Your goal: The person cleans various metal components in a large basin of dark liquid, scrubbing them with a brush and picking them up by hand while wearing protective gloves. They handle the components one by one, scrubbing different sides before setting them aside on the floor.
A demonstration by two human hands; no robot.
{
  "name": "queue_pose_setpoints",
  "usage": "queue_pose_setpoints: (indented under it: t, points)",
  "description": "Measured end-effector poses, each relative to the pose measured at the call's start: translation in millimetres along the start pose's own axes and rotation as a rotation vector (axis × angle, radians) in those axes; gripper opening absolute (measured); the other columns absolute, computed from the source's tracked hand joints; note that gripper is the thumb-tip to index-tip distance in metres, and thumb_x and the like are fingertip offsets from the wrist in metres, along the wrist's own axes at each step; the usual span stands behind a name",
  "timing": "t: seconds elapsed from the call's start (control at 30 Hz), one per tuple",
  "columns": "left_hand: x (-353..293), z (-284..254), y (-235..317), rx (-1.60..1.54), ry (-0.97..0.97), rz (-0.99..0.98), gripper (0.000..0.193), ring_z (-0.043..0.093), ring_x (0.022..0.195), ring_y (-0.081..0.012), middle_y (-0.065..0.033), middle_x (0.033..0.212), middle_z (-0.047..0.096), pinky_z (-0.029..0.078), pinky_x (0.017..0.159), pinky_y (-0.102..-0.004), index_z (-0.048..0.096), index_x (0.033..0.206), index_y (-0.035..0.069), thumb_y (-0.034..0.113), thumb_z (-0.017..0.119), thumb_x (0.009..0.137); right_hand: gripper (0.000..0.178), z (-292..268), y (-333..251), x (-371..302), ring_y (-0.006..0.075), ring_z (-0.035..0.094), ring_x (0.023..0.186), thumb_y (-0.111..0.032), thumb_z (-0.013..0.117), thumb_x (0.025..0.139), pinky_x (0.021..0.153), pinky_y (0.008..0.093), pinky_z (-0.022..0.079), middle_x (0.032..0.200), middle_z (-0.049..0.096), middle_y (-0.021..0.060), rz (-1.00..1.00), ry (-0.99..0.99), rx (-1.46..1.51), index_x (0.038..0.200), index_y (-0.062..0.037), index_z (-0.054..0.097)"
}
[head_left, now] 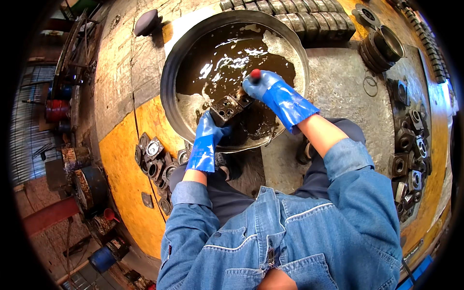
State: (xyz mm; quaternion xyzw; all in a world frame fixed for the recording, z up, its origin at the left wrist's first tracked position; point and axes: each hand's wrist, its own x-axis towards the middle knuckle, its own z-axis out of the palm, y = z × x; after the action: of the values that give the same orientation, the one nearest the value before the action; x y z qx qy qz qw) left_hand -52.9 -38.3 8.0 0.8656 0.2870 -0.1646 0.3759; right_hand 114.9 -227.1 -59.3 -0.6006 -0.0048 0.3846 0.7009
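Note:
A large round metal basin (166,92) in front of me holds dark brown liquid (227,60) with pale foam at its edges. Over it, my left hand (207,130), in a blue rubber glove, is closed on the near left side of a dark metal block (226,110) with several round holes. My right hand (265,86), gloved the same way, is closed around a tool with a red handle end (255,74). That tool's working end is by the block's far right side, mostly hidden, so I cannot tell its kind.
Rows of dark metal blocks (314,24) lie beyond the basin. Ring-shaped parts (377,50) stand at the far right, and small metal parts (406,140) line the right side. More parts (154,164) are piled left of my legs. A dark rounded object (147,22) sits far left.

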Motion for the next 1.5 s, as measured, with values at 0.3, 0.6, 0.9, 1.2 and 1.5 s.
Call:
queue_pose_setpoints:
  t: [0.3, 0.6, 0.9, 1.2, 1.5]
  points:
    - [13, 11, -19, 0.039, 0.067, 0.107, 0.080, 0.070, 0.117, -0.0322, -0.0191, 0.124, 0.073, 0.055, 0.100, -0.0389, 0.062, 0.131, 0.000, 0.027, 0.097, 0.064, 0.011, -3, -16, -13, 0.0212, 0.061, 0.066, -0.009, 0.060, 0.094, 0.066, 0.0343, 0.055, 0.073, 0.056, 0.0043, -0.251, 0.057, -0.687, 0.083, -0.0065, 0.057]
    - [24, 16, -31, 0.066, 0.026, 0.067, 0.077, 0.069, 0.119, -0.0338, -0.0203, 0.126, 0.072, 0.055, 0.102, -0.0398, 0.062, 0.129, -0.002, 0.024, 0.096, 0.065, 0.025, 11, -33, -36, 0.0122, 0.073, 0.088, -0.028, 0.072, 0.094, 0.084, 0.0270, 0.058, 0.096, 0.078, 0.0028, -0.054, 0.084, -0.406, 0.105, -0.0064, 0.077]
    - [13, 15, -5, 0.061, 0.054, 0.099, 0.075, 0.071, 0.112, -0.0306, -0.0184, 0.119, 0.074, 0.055, 0.097, -0.0389, 0.064, 0.127, -0.001, 0.023, 0.097, 0.065, 0.033, -24, -3, -17, 0.0290, 0.075, 0.101, -0.040, 0.073, 0.088, 0.095, 0.0374, 0.059, 0.105, 0.078, 0.0120, -0.206, 0.272, -0.878, 0.104, -0.0124, 0.078]
    - [10, 10, -1, 0.021, 0.036, 0.094, 0.072, 0.072, 0.106, -0.0267, -0.0178, 0.115, 0.076, 0.057, 0.092, -0.0386, 0.064, 0.124, 0.000, 0.019, 0.097, 0.064, 0.040, -53, 27, -2, 0.0286, 0.071, 0.084, -0.037, 0.069, 0.090, 0.080, 0.0413, 0.055, 0.091, 0.074, 0.0173, 0.123, 0.216, -0.853, 0.106, -0.0011, 0.075]
    - [8, 9, -6, 0.018, 0.049, 0.099, 0.074, 0.073, 0.108, -0.0302, -0.0180, 0.116, 0.076, 0.057, 0.096, -0.0387, 0.064, 0.127, 0.000, 0.027, 0.094, 0.065, 0.030, 33, -71, -59, 0.0135, 0.053, 0.075, -0.036, 0.066, 0.092, 0.075, 0.0330, 0.047, 0.077, 0.061, 0.0034, -0.129, 0.020, -0.399, 0.090, -0.0059, 0.067]
